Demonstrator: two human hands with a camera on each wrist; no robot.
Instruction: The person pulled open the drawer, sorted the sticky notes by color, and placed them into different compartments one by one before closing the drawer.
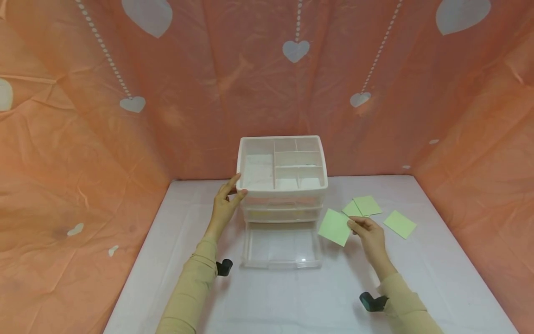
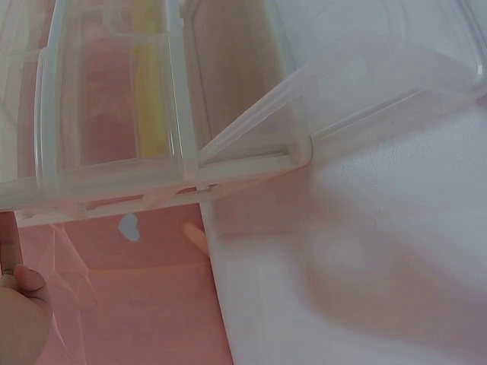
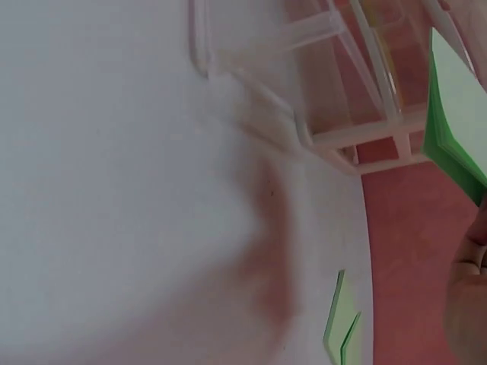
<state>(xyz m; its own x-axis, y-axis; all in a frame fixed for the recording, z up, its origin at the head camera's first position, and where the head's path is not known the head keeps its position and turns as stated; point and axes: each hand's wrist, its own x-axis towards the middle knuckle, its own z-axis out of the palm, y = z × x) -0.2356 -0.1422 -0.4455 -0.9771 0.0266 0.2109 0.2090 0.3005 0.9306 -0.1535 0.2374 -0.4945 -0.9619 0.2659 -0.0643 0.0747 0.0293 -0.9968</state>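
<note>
A white plastic drawer unit stands at the back middle of the table, with a divided tray on top. Its clear bottom drawer is pulled out toward the front. My left hand holds the unit's upper front left corner, thumb at the front rim and fingers along the side. In my right hand a light green sticky note pad is pinched by one edge, raised close to the drawer's right side. Layered sheets show along the pad's edge in the right wrist view.
Right of the unit lie two overlapping green pads and a separate green pad. Something yellow shows through a closed drawer. Orange cloth with pale hearts hangs behind and on both sides of the white table.
</note>
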